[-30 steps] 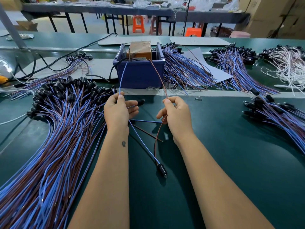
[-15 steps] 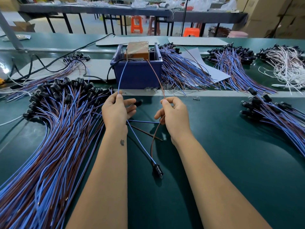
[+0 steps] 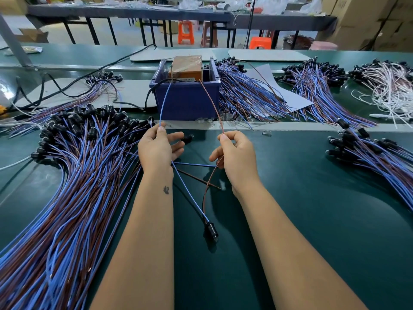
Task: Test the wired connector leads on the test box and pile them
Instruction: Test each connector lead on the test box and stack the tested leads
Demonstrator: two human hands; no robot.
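My left hand (image 3: 156,148) pinches a blue wire (image 3: 164,101) whose far end reaches up to the orange test box (image 3: 186,66). My right hand (image 3: 237,153) pinches the brown wire (image 3: 212,104) of the same lead, which also runs up to the box. Both wires pass back under my hands and join at a black connector (image 3: 211,229) lying on the green mat between my forearms. The test box sits inside a blue plastic bin (image 3: 187,101). A second lead with a black connector (image 3: 187,138) lies just beyond my left fingers.
A large pile of blue and brown leads (image 3: 67,186) fans out on the left. More piles lie behind the bin (image 3: 248,97), at the far right (image 3: 317,86) and at the right edge (image 3: 375,153). White leads (image 3: 391,86) are back right. Black cables (image 3: 73,86) cross back left.
Both hands keep their grip on the wires at the test box and hardly move. The black connector on the mat has shifted slightly.
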